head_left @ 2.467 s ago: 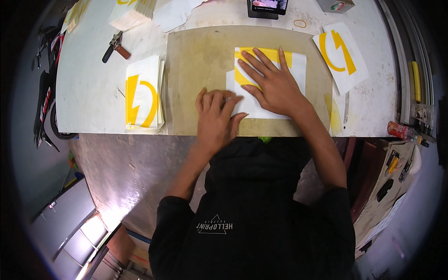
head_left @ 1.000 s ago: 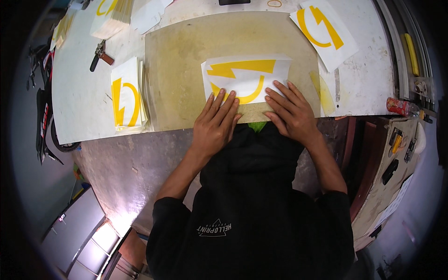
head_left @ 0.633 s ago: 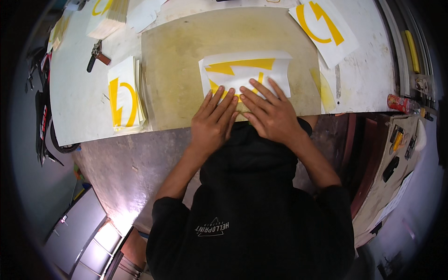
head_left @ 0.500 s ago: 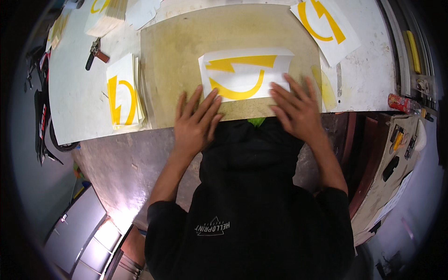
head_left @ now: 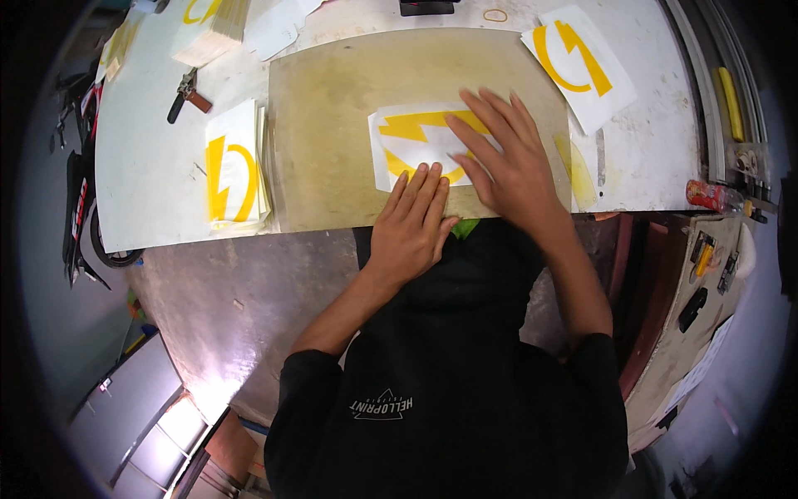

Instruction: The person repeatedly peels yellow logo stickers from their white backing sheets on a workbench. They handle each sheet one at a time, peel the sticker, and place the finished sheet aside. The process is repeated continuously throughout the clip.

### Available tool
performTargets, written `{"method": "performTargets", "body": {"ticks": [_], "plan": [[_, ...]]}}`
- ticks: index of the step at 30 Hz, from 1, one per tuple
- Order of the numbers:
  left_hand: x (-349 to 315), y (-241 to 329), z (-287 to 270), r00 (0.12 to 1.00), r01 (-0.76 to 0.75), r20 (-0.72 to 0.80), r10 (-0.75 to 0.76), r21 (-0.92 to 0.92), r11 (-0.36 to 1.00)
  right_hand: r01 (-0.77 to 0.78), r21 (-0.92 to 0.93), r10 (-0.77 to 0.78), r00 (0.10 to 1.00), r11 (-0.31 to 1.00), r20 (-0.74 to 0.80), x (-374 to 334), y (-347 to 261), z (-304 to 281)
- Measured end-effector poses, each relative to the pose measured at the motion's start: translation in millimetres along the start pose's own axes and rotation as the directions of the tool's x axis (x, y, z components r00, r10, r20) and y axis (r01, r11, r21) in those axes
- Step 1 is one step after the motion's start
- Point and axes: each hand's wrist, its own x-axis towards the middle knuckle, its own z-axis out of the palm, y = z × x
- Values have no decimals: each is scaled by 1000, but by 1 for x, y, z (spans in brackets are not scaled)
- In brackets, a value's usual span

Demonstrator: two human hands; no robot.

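Note:
A white sheet with a yellow curved-and-jagged shape [head_left: 401, 130] lies on a tan cutting mat [head_left: 320, 125] in front of me. My left hand [head_left: 413, 218] rests flat on the sheet's near edge, its fingers stretched out and close together. Over the sheet's right side hovers or lightly touches my right hand [head_left: 514, 162], fingers spread and a little blurred; it hides that end of the sheet. Neither hand grips anything. To the left of the mat lies a stack of similar sheets [head_left: 234, 179], and one more such sheet [head_left: 579, 71] is at the far right.
A tool with a black and brown handle [head_left: 189, 96] lies left of the mat. Paper stacks [head_left: 218, 33] stand at the far left. A transparent yellowish strip [head_left: 580, 175] is beside the mat's right edge. A red-labelled bottle [head_left: 713, 196] lies at the table's right edge.
My left hand has moved right, from beside the sheet onto its near edge. The right hand has swung up and left over the sheet's right side. The whole view has shifted slightly.

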Motion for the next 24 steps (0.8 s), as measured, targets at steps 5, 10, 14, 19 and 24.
{"method": "performTargets", "body": {"ticks": [5, 10, 14, 19, 24], "plan": [[5, -2, 8, 999, 45, -22, -44, 37, 998, 42, -15, -41, 997, 999, 65, 37, 29, 20], [31, -14, -1, 991, 113, 64, -118, 82, 990, -44, -94, 54, 993, 995, 108, 42, 42, 42], [43, -33, -6, 984, 133, 103, -148, 139, 981, -33, -210, 44, 998, 977, 51, 25, 21, 61], [43, -40, -7, 982, 125, 121, -142, 136, 983, -82, -114, 109, 961, 990, 254, -9, 8, 44], [46, -41, -12, 977, 116, 158, -140, 153, 981, -228, -261, 274, 949, 938, 157, -40, 39, -4]]}}
